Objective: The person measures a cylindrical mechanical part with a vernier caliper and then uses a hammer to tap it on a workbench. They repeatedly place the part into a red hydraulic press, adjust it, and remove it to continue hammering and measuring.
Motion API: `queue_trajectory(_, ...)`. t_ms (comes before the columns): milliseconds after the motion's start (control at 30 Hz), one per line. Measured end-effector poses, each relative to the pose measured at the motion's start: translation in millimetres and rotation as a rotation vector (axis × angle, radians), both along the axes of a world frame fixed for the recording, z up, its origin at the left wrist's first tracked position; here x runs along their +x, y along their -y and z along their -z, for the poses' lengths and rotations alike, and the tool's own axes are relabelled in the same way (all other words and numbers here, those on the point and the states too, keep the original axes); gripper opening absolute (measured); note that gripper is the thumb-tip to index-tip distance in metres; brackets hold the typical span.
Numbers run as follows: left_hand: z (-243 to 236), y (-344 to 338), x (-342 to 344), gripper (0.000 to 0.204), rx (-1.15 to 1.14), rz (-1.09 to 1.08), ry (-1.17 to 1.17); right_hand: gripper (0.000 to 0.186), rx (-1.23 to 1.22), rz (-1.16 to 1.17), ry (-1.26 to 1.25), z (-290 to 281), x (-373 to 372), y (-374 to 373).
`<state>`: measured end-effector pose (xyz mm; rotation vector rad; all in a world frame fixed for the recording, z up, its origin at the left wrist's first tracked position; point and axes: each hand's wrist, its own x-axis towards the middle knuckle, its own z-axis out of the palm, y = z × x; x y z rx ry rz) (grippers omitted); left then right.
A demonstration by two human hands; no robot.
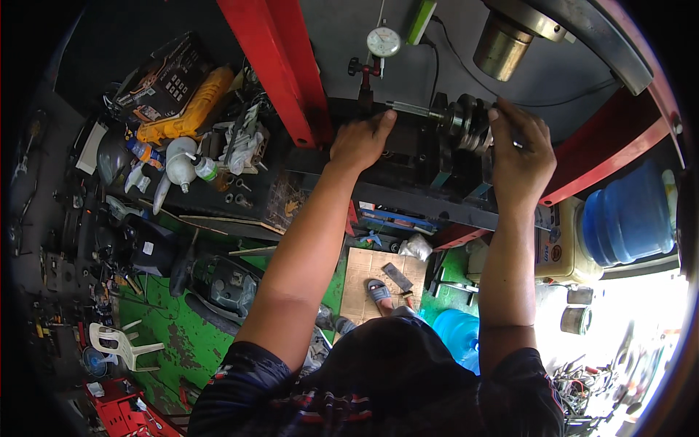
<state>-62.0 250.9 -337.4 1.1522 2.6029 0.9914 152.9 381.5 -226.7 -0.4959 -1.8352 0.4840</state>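
Note:
A metal crankshaft with round webs lies across dark upright supports on a black bench. Its slim shaft points left. My left hand is closed near that shaft's tip, thumb raised against or just below it; its curled fingers and whatever they hold are hidden. At the other end, my right hand has its thumb and bent fingers on the crankshaft's right side. Above my left hand stands a dial gauge with a round white face, on a dark holder with a red clamp.
Red steel posts flank the bench, and a metal press cylinder hangs upper right. Leftward, a cluttered surface holds a yellow case and a spray gun. A blue water jug sits right; cardboard covers the floor below.

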Motion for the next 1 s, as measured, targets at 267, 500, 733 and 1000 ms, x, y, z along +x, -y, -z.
queue_trajectory(267,-1,-1,2,0.081,0.019,0.001,0.003,0.018,0.019,0.028,0.002,2,-7,-7)
queue_trajectory(500,2,-2,-1,0.08,0.029,0.01,0.004,0.018,-0.076,0.005,0.087,22,-12,-11)
queue_trajectory(733,7,-2,-4,0.081,0.017,0.011,-0.01,0.016,-0.123,0.016,0.008,8,-3,4)
queue_trajectory(1000,-1,-1,0,0.085,-0.003,-0.006,0.03,0.016,-0.083,0.024,-0.068,-1,-1,7)
